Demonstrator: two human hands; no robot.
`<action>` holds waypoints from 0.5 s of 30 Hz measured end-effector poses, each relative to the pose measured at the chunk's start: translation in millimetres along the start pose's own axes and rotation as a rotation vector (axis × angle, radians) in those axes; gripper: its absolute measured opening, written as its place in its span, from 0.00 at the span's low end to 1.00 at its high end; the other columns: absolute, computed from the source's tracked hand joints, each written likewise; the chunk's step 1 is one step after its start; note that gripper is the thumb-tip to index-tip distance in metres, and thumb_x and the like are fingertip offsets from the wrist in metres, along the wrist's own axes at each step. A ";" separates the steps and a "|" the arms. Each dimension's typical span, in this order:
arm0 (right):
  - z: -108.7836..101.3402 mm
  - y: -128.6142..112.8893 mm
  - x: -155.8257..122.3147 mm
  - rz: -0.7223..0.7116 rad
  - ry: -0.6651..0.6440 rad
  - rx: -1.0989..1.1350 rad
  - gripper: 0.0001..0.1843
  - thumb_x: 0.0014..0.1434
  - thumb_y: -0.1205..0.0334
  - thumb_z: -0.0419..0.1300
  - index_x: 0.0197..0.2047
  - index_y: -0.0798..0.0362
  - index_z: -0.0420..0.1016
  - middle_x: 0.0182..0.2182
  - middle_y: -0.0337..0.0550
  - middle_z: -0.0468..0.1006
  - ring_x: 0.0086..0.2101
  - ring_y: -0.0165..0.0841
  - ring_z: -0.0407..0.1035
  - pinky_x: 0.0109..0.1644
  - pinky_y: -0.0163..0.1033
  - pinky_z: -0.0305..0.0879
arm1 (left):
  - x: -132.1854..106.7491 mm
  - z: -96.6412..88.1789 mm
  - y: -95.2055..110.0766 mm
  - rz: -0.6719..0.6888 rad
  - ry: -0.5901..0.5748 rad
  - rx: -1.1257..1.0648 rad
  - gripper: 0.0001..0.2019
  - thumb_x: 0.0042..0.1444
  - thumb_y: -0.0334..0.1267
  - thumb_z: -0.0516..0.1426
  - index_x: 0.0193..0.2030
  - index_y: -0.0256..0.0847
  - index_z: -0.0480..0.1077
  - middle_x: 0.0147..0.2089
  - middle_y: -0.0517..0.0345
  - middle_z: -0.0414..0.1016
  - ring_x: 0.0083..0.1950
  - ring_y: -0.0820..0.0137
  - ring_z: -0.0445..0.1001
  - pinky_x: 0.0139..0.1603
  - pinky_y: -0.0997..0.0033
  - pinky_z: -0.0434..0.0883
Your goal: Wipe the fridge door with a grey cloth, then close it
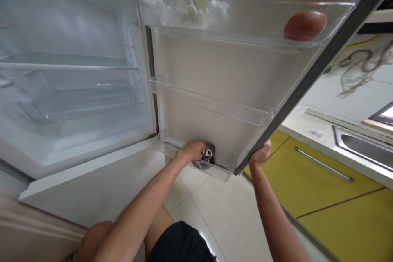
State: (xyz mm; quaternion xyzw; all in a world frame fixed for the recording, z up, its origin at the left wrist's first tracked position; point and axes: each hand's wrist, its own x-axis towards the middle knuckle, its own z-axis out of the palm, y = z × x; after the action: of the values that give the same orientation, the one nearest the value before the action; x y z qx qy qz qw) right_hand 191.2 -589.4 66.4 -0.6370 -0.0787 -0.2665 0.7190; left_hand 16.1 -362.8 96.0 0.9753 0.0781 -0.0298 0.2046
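Note:
An open fridge door [310, 73] fills the upper right, with clear bins on its inner side. My left hand [194, 149] reaches into the lowest door bin [221, 171], its fingers closed on a small dark packet [208, 153] with a pale label. My right hand [260, 154] grips the door's lower outer edge, fingers wrapped behind it. The top door bin [245, 28] holds a brown round fruit [305, 25] at the right and a crumpled clear plastic bag [190, 0] at the left. The middle door bin [211, 102] shows nothing in it.
The fridge interior [70, 90] at left has glass shelves and a clear drawer. Yellow cabinet fronts [331, 196] with a metal handle stand at right under a pale counter with a steel sink [365, 147]. A cable [359, 69] hangs on the wall. My knees are over the tiled floor [227, 213].

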 end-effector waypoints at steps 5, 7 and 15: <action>-2.1 -2.5 -5.0 -0.048 0.028 -0.004 0.20 0.65 0.38 0.46 0.33 0.46 0.56 0.30 0.34 0.57 0.32 0.34 0.54 0.39 0.42 0.55 | -17.6 -21.5 -38.4 -0.132 0.081 0.076 0.21 0.56 0.20 0.57 0.48 0.43 0.86 0.53 0.39 0.88 0.57 0.49 0.85 0.55 0.57 0.80; -2.1 -5.6 -7.1 -0.054 0.046 -0.027 0.17 0.64 0.42 0.46 0.33 0.46 0.56 0.30 0.34 0.56 0.32 0.33 0.54 0.38 0.42 0.55 | -25.5 -30.1 -55.5 -0.179 0.139 0.092 0.20 0.57 0.19 0.56 0.47 0.40 0.85 0.56 0.35 0.86 0.59 0.46 0.84 0.59 0.52 0.79; -7.0 -1.8 -3.4 -0.077 0.100 -0.126 0.16 0.58 0.42 0.45 0.28 0.44 0.54 0.26 0.34 0.54 0.29 0.32 0.49 0.35 0.44 0.48 | -54.3 -43.9 -86.2 -0.267 0.574 -0.131 0.22 0.52 0.18 0.58 0.48 0.43 0.83 0.58 0.44 0.83 0.63 0.49 0.80 0.64 0.52 0.78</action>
State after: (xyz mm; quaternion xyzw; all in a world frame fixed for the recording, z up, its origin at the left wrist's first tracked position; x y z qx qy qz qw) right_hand 185.9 -595.3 65.3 -0.6634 -0.0499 -0.3298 0.6698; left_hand -50.5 -274.7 107.0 0.9096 0.2618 0.2252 0.2311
